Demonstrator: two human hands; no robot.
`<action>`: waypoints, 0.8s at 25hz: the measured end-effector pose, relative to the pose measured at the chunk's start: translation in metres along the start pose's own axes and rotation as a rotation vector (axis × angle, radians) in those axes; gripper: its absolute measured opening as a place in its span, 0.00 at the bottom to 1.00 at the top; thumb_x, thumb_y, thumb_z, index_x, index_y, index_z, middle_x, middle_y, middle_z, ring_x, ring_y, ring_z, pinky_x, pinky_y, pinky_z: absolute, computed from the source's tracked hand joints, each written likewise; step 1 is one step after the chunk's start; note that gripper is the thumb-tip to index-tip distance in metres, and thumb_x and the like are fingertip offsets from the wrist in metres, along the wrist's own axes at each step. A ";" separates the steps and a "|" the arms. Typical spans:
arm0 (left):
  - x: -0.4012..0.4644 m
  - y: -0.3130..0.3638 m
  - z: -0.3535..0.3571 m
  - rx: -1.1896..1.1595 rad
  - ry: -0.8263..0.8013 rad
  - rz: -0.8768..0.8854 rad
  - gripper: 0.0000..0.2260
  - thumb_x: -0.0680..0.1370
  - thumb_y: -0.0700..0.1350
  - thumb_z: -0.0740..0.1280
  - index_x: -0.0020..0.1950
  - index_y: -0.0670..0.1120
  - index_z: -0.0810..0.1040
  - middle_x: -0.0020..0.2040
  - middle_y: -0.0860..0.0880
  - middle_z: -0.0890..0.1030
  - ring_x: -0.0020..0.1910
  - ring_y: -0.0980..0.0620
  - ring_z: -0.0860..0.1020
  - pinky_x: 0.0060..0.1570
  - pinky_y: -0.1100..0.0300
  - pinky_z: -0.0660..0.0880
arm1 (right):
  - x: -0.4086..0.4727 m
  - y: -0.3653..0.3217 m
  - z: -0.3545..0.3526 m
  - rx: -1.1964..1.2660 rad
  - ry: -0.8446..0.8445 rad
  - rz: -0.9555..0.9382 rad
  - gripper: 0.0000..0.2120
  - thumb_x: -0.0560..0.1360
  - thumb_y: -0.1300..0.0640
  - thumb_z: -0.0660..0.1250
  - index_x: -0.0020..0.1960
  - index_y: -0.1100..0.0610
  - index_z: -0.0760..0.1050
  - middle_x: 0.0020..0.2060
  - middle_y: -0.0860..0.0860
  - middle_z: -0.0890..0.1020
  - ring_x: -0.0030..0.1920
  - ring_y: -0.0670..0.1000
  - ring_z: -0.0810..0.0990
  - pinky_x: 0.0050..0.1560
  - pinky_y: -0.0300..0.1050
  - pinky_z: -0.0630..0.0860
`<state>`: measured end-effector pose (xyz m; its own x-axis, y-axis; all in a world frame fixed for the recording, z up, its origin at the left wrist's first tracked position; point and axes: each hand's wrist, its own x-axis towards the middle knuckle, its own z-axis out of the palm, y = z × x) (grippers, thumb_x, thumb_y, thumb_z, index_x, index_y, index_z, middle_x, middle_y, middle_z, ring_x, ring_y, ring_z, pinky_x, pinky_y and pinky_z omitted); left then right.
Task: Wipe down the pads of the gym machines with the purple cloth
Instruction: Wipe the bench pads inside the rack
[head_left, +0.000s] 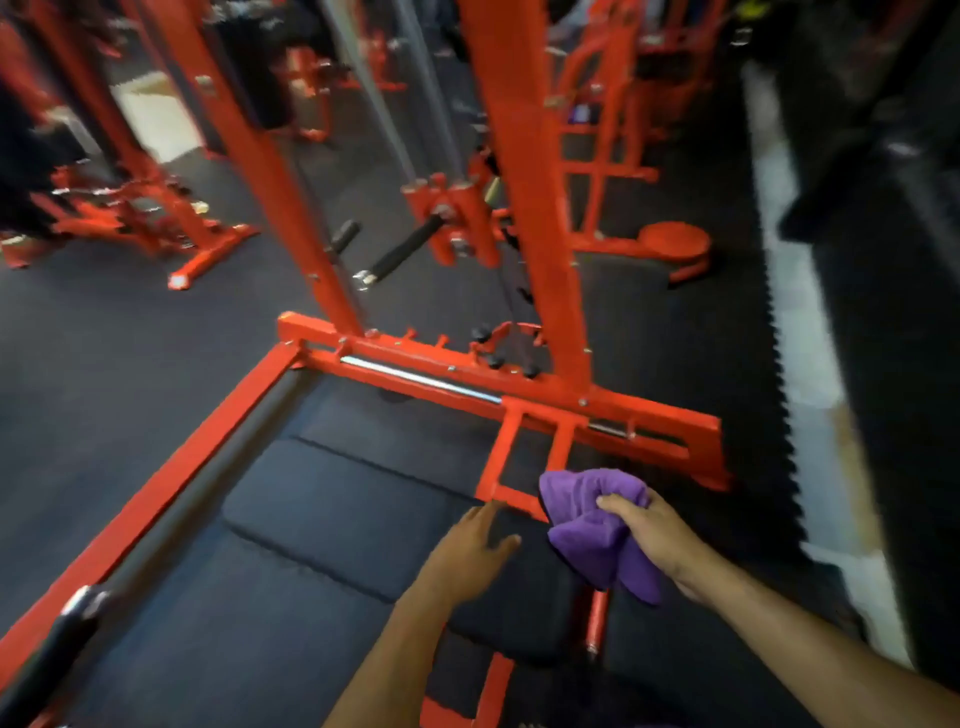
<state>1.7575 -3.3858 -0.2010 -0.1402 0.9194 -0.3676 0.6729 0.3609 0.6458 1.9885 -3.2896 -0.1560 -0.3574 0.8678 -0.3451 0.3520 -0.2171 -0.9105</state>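
1. The dark rubber gym floor fills most of the view; its far parts and the red machines there are blurred.
2. A red steel machine frame rises at centre, its top cut off by the upper edge.
3. The black stitched vinyl pad lies low inside the frame, its near end hidden by both forearms.
4. A black foam roller bar runs along the pad's left side.
5. The right hand has its grip clenched around the bunched purple cloth, held above the pad's right edge.
6. The left hand hovers over the pad, fingers spread, grip released.
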 end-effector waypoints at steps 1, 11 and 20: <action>0.008 0.010 0.012 0.001 -0.056 0.042 0.26 0.83 0.51 0.68 0.80 0.47 0.66 0.76 0.48 0.71 0.75 0.48 0.70 0.71 0.62 0.62 | -0.016 0.006 -0.015 0.009 0.062 0.023 0.11 0.80 0.65 0.65 0.48 0.51 0.83 0.41 0.43 0.86 0.43 0.37 0.81 0.45 0.26 0.73; 0.024 0.121 0.164 0.211 -0.547 0.463 0.30 0.83 0.55 0.66 0.83 0.51 0.61 0.81 0.50 0.64 0.79 0.52 0.64 0.77 0.60 0.59 | -0.194 0.142 -0.133 0.095 0.970 0.520 0.08 0.83 0.54 0.64 0.52 0.58 0.78 0.47 0.56 0.81 0.50 0.52 0.79 0.55 0.52 0.79; 0.047 0.219 0.294 0.580 -0.759 0.774 0.33 0.84 0.57 0.63 0.85 0.51 0.52 0.85 0.51 0.51 0.83 0.51 0.52 0.81 0.51 0.53 | -0.310 0.192 -0.149 0.792 1.072 0.538 0.21 0.72 0.58 0.77 0.53 0.72 0.74 0.49 0.66 0.81 0.59 0.63 0.79 0.54 0.54 0.72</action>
<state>2.1115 -3.3102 -0.2736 0.7671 0.4659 -0.4411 0.6414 -0.5405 0.5445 2.2961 -3.5341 -0.1900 0.5988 0.4363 -0.6716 -0.4603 -0.4987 -0.7344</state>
